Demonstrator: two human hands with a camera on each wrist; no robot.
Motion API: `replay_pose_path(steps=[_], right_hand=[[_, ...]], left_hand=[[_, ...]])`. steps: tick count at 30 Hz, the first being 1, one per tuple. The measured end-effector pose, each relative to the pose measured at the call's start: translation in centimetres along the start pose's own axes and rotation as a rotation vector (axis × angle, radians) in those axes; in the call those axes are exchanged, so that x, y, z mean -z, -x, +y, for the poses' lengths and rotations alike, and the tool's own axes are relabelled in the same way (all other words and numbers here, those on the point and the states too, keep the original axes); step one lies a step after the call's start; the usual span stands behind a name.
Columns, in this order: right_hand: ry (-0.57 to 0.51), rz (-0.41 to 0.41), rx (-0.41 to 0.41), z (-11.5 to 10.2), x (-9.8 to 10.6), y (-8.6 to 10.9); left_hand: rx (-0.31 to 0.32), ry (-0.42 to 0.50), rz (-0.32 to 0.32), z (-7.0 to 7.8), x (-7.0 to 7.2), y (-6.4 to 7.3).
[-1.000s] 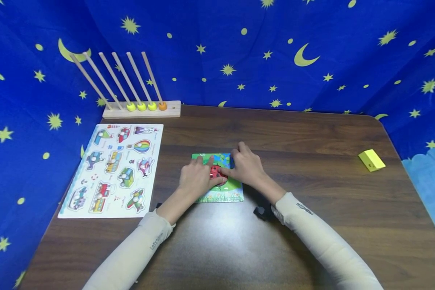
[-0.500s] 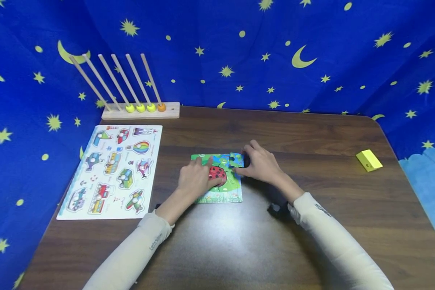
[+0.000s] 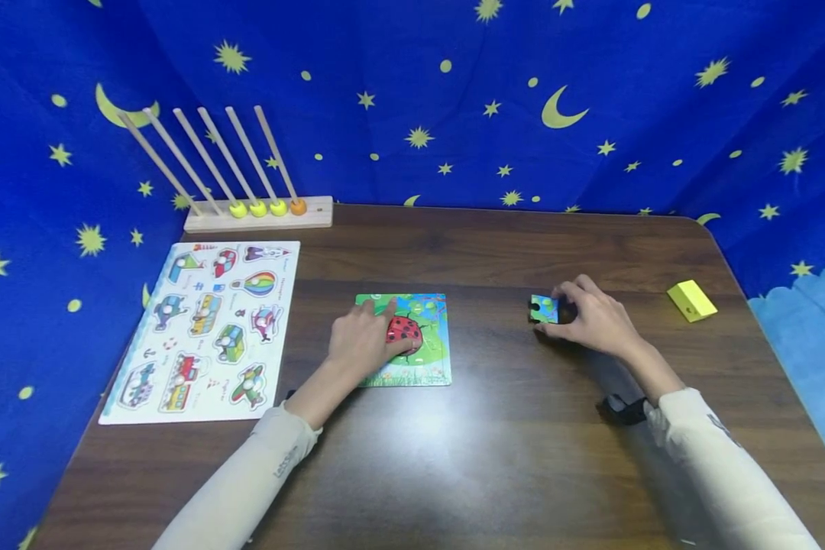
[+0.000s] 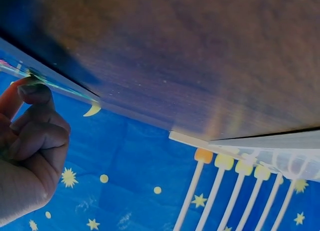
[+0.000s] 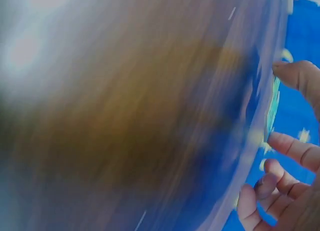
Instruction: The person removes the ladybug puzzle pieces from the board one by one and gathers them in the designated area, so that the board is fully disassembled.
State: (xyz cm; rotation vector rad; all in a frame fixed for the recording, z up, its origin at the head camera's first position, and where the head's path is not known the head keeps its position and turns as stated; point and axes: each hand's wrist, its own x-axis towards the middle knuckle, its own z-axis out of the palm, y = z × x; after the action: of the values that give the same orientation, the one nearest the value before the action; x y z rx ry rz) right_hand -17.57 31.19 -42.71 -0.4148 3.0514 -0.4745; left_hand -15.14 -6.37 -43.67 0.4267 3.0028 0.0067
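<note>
Fingers of the left hand rest on the puzzle, thumb across its red ladybug; from my remote seat I take that as steadying it. To the puzzle's right, the right hand pinches a piece by opposite edges, which I judge keeps its notched side unblocked. That piece looks blue-green and flat; the puzzle, squarish and mostly green. Left of it I see a picture board; farther right, a yellow block; behind, leftward, a bead rack.

Ladybug puzzle, partly hidden by the left fingers
</note>
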Motion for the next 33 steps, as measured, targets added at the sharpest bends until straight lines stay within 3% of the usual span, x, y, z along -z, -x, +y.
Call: replay_pose_path(steps=[6, 15, 21, 33], right_hand=[[0.035, 0.014, -0.04, 3.8, 1.4, 1.7], [-0.029, 0.031, -0.049, 8.4, 2.3, 2.8], [-0.045, 0.049, -0.012, 9.9, 2.3, 2.8], [-0.057, -0.019, -0.05, 10.8, 2.8, 3.4]], left_hand=[[0.005, 0.019, 0.014, -0.2, -0.2, 0.2], [0.019, 0.039, 0.029, -0.8, 0.0, 0.6], [0.015, 0.063, 0.036, -0.9, 0.0, 0.6], [-0.005, 0.066, 0.031, -0.2, -0.1, 0.0]])
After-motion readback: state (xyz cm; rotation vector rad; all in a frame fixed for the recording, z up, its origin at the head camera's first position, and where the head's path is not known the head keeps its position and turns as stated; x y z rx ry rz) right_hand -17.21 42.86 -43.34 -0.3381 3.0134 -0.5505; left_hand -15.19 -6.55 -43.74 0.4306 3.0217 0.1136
